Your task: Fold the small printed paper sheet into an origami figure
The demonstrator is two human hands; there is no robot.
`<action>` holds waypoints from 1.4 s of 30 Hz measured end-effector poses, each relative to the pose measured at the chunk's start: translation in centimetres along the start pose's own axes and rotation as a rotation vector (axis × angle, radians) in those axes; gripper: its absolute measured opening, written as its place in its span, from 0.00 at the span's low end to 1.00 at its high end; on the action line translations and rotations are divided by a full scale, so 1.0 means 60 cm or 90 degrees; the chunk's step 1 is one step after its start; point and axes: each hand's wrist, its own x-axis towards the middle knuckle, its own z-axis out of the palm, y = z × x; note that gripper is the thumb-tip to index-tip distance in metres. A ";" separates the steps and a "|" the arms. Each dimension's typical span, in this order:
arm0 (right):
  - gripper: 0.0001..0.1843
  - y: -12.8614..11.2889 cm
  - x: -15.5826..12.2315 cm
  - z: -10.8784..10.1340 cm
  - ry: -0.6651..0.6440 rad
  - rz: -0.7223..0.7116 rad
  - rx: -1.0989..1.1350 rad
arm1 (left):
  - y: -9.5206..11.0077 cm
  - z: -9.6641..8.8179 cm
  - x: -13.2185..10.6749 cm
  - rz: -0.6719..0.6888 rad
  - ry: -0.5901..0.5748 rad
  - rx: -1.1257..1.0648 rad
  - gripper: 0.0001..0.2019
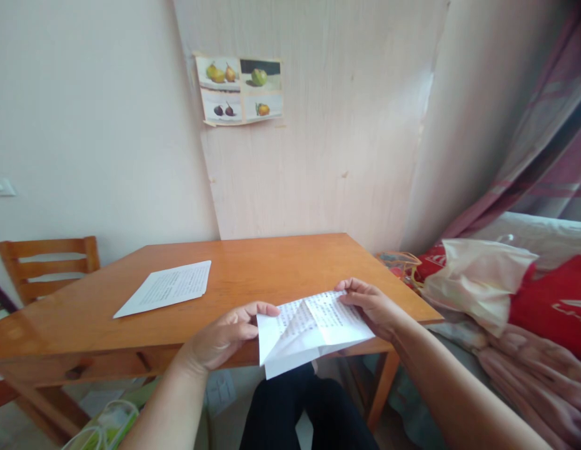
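**White folded sheet (313,331) held at the near edge of the wooden table (272,262)**

Print on it is way too small to read, just rows of grey text. The lower flap hangs off the near edge, so the table isn't carrying that bit. The folds overlap, so I can't tell how many layers there are.

Left hand (227,334) pinches the left corner. Its thumb lies on top and the fingertips are out of sight behind the paper. Right hand (370,306) is closed on the upper right edge, fingers curled over, knuckles up. Both forearms come in from the bottom and get cut off by the frame.

Second printed sheet (166,287) lies flat toward the far left corner, well apart from both hands. Wooden chair (47,262) past the left edge is partly cut off. Crumpled plastic bag (478,281) sits beyond the right edge on bedding, contents not visible.
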 end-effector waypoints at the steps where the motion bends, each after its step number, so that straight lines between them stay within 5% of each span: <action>1: 0.20 0.000 0.002 -0.002 -0.025 0.016 0.020 | 0.001 0.000 -0.002 0.011 -0.020 -0.001 0.22; 6: 0.30 -0.012 0.008 -0.002 -0.121 0.054 0.028 | -0.001 0.004 0.004 -0.008 -0.063 0.021 0.27; 15: 0.29 -0.027 0.012 0.042 -0.244 0.036 -0.077 | -0.035 0.061 0.067 -0.078 -0.052 0.047 0.14; 18: 0.30 -0.026 0.022 0.038 -0.168 0.006 -0.105 | -0.048 0.063 0.075 -0.085 0.009 0.011 0.15; 23: 0.26 0.004 0.037 0.019 0.111 -0.046 -0.046 | -0.055 0.053 0.080 -0.028 0.175 -0.067 0.16; 28: 0.24 0.052 0.008 0.054 0.038 0.048 -0.039 | -0.067 0.049 0.095 0.060 0.319 -0.106 0.17; 33: 0.30 0.083 -0.018 0.092 -0.038 0.046 -0.076 | -0.087 0.046 0.109 0.103 0.399 -0.114 0.19; 42: 0.26 0.090 0.026 0.047 0.078 -0.022 -0.188 | -0.101 0.026 0.107 0.093 0.486 -0.009 0.18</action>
